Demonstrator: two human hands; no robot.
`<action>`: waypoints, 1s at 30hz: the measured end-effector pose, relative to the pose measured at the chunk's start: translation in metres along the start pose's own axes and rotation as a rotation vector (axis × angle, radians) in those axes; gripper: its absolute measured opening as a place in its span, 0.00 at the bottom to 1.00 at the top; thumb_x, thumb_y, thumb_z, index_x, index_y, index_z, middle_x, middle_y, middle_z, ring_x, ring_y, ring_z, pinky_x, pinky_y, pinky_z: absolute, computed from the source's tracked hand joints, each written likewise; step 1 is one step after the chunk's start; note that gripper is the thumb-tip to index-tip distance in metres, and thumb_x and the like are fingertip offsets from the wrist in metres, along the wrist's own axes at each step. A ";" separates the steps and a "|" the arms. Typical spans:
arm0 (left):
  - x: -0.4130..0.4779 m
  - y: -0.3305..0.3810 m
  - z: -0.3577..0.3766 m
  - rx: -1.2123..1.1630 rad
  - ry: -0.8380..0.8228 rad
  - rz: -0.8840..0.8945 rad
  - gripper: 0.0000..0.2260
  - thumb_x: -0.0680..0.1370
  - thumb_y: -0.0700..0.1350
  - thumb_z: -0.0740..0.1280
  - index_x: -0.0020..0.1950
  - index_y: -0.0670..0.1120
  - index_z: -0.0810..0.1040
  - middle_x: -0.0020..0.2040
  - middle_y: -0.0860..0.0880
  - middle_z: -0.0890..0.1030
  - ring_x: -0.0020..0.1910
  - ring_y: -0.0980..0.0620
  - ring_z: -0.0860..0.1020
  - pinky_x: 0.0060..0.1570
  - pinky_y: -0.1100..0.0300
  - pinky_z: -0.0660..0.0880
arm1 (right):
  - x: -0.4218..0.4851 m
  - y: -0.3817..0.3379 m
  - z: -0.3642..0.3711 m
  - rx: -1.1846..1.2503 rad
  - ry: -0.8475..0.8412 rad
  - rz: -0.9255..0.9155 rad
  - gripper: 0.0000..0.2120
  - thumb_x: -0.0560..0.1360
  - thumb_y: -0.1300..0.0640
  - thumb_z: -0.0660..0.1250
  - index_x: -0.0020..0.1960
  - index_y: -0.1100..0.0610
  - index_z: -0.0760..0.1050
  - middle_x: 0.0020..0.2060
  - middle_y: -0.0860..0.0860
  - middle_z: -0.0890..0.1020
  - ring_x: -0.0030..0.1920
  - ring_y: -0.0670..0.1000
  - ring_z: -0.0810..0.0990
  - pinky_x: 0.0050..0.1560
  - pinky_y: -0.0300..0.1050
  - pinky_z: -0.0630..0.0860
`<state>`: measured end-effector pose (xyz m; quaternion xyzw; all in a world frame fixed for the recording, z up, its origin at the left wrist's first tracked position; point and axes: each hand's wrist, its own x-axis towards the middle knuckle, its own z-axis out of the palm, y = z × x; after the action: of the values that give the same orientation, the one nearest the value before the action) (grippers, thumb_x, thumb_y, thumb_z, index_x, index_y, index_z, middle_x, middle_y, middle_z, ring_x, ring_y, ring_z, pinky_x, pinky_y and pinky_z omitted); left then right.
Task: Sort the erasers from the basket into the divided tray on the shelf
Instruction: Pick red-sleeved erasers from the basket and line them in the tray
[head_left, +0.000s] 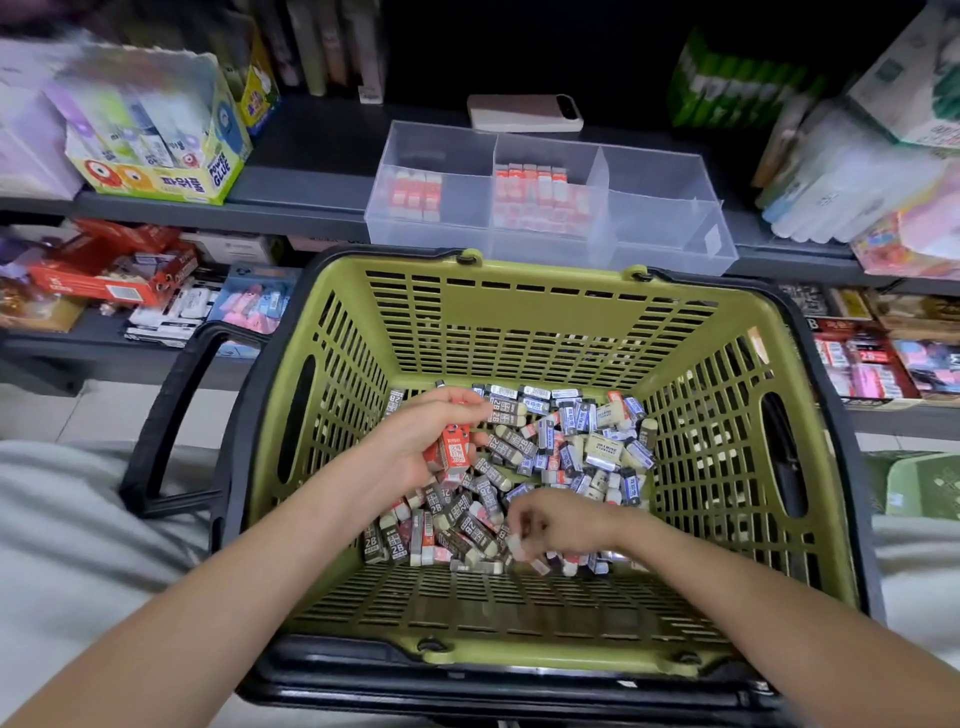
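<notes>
so the person is leaning over a green basket (519, 317) that's sitting just below the shelf (306, 171), with both bare arms reaching down into it. a big loose pile of erasers (582, 447) is lying across the basket floor, mostly dark 2b sleeves and blue-and-white ones all jumbled together. the left hand (415, 441) is hovering over the left part of the pile, fingers curling around a little bunch of red-sleeved erasers (454, 449). the right hand (558, 519) is digging into the near edge of the pile with the fingers bent in. it looks like it's pinching something small and whitish, but that bit is blurry, so i honestly can't tell if it's holding one or just poking around. up on the shelf, right behind the basket's far rim, the clear divided tray (660, 176) is sitting with rows of red erasers standing in its left compartment and more of them packing the middle one. a phone (524, 111) is lying flat just behind the tray, and a yellow-green glue box (171, 171) is sitting further left on the same shelf. the basket's black handle (171, 415) is hanging out to the left side.
</notes>
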<state>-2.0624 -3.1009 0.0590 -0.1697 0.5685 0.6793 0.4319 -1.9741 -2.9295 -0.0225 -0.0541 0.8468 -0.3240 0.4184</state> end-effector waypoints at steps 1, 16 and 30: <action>-0.001 0.002 0.000 -0.021 -0.002 0.007 0.07 0.73 0.35 0.69 0.49 0.41 0.75 0.37 0.45 0.77 0.27 0.53 0.77 0.24 0.63 0.74 | -0.004 -0.002 -0.009 0.117 0.061 -0.008 0.08 0.75 0.59 0.67 0.52 0.59 0.72 0.43 0.48 0.78 0.43 0.54 0.80 0.40 0.43 0.77; -0.011 0.124 0.010 -0.362 -0.139 0.351 0.06 0.69 0.34 0.64 0.45 0.39 0.75 0.32 0.44 0.75 0.27 0.49 0.75 0.23 0.64 0.72 | -0.058 -0.079 -0.202 0.993 1.082 -0.315 0.10 0.78 0.54 0.64 0.48 0.63 0.72 0.30 0.57 0.79 0.26 0.48 0.77 0.27 0.38 0.74; 0.034 0.182 0.045 -0.431 -0.170 0.335 0.12 0.61 0.35 0.67 0.44 0.36 0.76 0.31 0.41 0.78 0.29 0.46 0.79 0.25 0.61 0.76 | 0.013 -0.079 -0.306 -0.161 1.244 0.200 0.12 0.69 0.55 0.70 0.51 0.59 0.78 0.49 0.56 0.82 0.52 0.57 0.78 0.47 0.43 0.71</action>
<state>-2.2116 -3.0425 0.1615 -0.1035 0.3929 0.8582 0.3137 -2.2244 -2.8417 0.1506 0.1921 0.9543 -0.1894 -0.1289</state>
